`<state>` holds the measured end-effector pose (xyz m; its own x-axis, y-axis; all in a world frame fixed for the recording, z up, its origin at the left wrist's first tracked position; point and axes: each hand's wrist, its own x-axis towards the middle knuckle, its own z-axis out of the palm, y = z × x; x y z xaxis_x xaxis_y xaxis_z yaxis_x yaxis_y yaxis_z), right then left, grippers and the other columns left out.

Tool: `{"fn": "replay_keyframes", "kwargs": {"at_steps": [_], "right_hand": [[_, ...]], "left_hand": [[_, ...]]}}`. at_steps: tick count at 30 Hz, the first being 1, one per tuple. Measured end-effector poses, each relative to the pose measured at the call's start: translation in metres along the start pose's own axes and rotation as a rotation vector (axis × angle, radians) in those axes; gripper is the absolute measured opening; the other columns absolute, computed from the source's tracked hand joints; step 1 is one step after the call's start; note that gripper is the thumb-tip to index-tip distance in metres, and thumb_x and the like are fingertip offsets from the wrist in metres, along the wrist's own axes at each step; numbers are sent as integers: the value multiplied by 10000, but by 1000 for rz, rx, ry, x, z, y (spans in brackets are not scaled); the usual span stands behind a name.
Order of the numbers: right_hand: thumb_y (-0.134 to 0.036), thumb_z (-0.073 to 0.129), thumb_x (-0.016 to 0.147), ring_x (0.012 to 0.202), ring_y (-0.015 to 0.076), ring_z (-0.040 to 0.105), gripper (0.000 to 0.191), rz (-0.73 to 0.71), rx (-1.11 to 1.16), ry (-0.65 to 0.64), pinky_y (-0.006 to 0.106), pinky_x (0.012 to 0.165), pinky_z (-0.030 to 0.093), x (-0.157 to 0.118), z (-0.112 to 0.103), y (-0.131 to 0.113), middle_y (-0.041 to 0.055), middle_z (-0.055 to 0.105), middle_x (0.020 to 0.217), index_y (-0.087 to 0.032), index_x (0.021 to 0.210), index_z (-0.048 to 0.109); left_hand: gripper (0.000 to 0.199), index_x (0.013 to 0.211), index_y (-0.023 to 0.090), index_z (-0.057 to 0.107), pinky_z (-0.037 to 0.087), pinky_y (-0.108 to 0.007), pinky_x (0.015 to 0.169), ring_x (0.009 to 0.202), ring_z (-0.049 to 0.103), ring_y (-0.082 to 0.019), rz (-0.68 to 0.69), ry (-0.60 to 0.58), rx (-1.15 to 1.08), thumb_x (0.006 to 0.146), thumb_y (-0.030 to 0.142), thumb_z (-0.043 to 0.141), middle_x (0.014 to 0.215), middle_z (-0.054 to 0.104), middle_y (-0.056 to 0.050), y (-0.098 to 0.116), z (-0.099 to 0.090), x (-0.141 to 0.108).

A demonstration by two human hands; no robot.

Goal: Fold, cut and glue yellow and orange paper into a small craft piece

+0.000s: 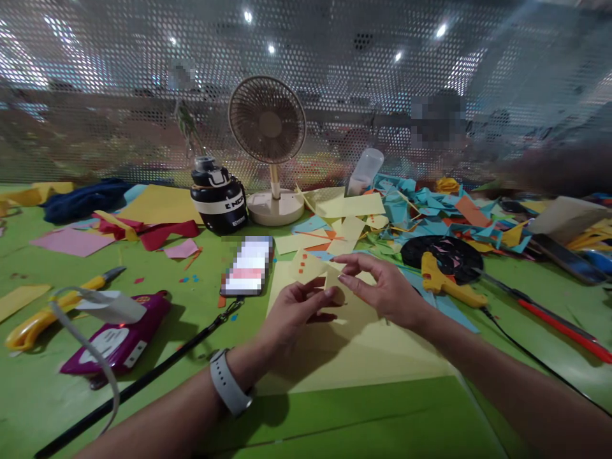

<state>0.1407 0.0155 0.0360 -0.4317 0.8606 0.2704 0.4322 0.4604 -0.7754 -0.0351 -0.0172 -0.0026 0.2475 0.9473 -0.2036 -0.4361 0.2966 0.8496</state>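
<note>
Between my hands is a small piece of pale yellow paper (333, 279). My left hand (302, 310) is closed on its lower left part, with thumb and fingers pinching it. My right hand (377, 285) has its thumb and index finger at the paper's upper right edge; whether it grips the paper or only touches it is hard to tell. Just behind my left fingers lies a yellow paper shape with small orange squares (303, 262). Beneath both hands is a large pale yellow sheet (363, 357) on the green table.
A glue gun (447, 284) lies right, by a round black plate (411, 248). Scissors (57, 312), a purple power strip (143, 319) and a phone (247, 264) are left. A fan (275, 207), a black bottle (217, 220) and blue paper scraps (421, 207) stand or lie behind.
</note>
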Motion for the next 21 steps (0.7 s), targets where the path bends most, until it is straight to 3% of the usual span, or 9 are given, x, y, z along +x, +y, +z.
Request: {"fn": "replay_keyframes", "kwargs": {"at_steps": [3, 5, 8, 12, 14, 17, 21], "right_hand": [[-265, 579, 856, 854, 168, 648, 303, -64, -83, 47, 314, 814, 500, 2, -2, -5, 40, 701, 931, -202, 1148, 629], [-291, 579, 859, 896, 182, 645, 318, -101, -120, 112, 336, 853, 493, 5, -15, -8, 51, 699, 974, -202, 1161, 622], [-335, 556, 865, 930, 205, 645, 337, -93, -180, 192, 349, 853, 494, 6, -53, -11, 64, 695, 1011, -200, 1168, 617], [-354, 516, 834, 849, 248, 661, 352, 96, -513, 52, 366, 754, 506, -17, -114, 6, 83, 710, 969, -207, 1125, 648], [-332, 565, 753, 849, 285, 661, 388, 196, -727, 17, 374, 701, 507, -35, -134, 22, 107, 708, 1007, -207, 1107, 662], [-241, 589, 681, 954, 324, 639, 418, 303, -969, -75, 379, 737, 503, -59, -141, 50, 127, 690, 1070, -200, 1089, 670], [-128, 525, 700, 914, 299, 632, 405, 376, -1161, -131, 363, 724, 484, -71, -122, 73, 149, 642, 1046, -161, 1083, 650]], "left_hand": [[233, 843, 155, 716, 535, -263, 656, 785, 689, -188, -7, 18, -2, 668, 269, 819, 802, 740, -76, 0, -3, 2], [223, 827, 164, 721, 539, -271, 690, 813, 690, -189, 5, 30, -33, 659, 267, 824, 825, 745, -70, 0, -5, 4], [199, 819, 168, 726, 541, -260, 706, 855, 685, -185, 17, 44, -41, 676, 276, 812, 897, 745, -67, 0, -8, 5], [227, 801, 158, 730, 547, -238, 649, 843, 681, -181, 2, 102, -35, 642, 282, 834, 919, 737, -69, 1, -8, 6], [233, 776, 145, 729, 553, -244, 664, 845, 679, -185, 2, 108, -50, 626, 282, 843, 883, 737, -72, 3, -6, 5], [242, 755, 135, 725, 556, -252, 683, 857, 679, -192, 19, 110, -66, 602, 271, 854, 867, 736, -70, 4, -4, 5], [249, 770, 142, 707, 552, -263, 709, 873, 686, -196, 40, 139, -74, 600, 251, 854, 855, 739, -64, 5, -4, 4]]}}
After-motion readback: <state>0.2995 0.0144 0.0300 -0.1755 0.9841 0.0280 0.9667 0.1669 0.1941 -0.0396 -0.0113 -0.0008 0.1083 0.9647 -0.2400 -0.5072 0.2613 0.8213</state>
